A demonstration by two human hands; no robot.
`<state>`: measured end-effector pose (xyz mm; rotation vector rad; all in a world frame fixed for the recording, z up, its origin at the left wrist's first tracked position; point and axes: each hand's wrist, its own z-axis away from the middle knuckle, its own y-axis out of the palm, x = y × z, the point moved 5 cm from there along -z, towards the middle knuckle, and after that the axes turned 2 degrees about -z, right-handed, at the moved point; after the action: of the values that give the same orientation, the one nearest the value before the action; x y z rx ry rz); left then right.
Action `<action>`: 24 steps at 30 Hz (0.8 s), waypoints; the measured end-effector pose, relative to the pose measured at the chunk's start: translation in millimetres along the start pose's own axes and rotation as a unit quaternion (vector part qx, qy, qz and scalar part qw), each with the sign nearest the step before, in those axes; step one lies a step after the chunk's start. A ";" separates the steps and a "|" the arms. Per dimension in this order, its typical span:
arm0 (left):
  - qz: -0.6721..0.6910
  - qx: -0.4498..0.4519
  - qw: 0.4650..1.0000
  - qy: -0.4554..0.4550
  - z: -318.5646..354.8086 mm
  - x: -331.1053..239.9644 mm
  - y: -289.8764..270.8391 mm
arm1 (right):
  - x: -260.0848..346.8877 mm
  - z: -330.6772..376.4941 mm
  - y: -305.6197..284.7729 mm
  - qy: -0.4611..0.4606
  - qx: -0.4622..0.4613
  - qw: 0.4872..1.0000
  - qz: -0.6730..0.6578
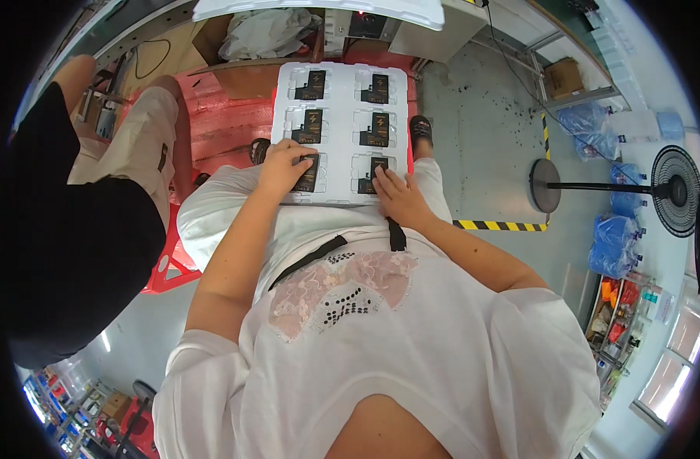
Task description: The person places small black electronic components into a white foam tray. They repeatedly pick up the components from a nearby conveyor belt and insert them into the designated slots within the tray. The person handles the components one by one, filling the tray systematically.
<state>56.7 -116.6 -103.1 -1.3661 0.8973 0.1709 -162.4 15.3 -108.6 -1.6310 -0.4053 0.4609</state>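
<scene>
A white plastic tray (340, 138) lies across my lap, with flat black batteries in its several recesses, set in two columns. My left hand (282, 170) reaches to the near-left battery (307, 180), its thumb and forefinger bent round the upper edge. My right hand (402, 197) rests at the near-right battery (365, 183), fingers stretched out and their tips on its surface. Farther up the tray, a middle-left battery (312, 127), a middle-right battery (379, 128), a far-left battery (314, 84) and a far-right battery (379, 88) lie untouched.
Beyond the tray, another white tray (319, 6) juts in at the top. A cardboard box (250, 79) holds crumpled plastic. Another person in black (82, 260) sits close on my left. A black fan (675, 191) and blue-wrapped water bottles (615, 249) stand along the right.
</scene>
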 end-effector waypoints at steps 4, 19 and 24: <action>-0.155 -0.019 0.988 0.002 13.7 -19.9 -8.8 | -20.9 -8.0 -29.0 0.048 0.096 0.989 -0.097; -0.120 -0.075 0.960 -0.240 37.5 -16.8 6.9 | -149.0 -156.5 -231.5 0.128 -0.143 0.981 0.041; 0.525 -0.234 0.807 -0.138 -8.2 -94.4 -83.0 | -20.1 -146.1 -249.2 0.055 -0.115 0.990 -0.063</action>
<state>38.9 -108.2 21.3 -1.0779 1.3268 1.4939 -102.3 -92.4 153.3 -1.8318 -0.4879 0.2338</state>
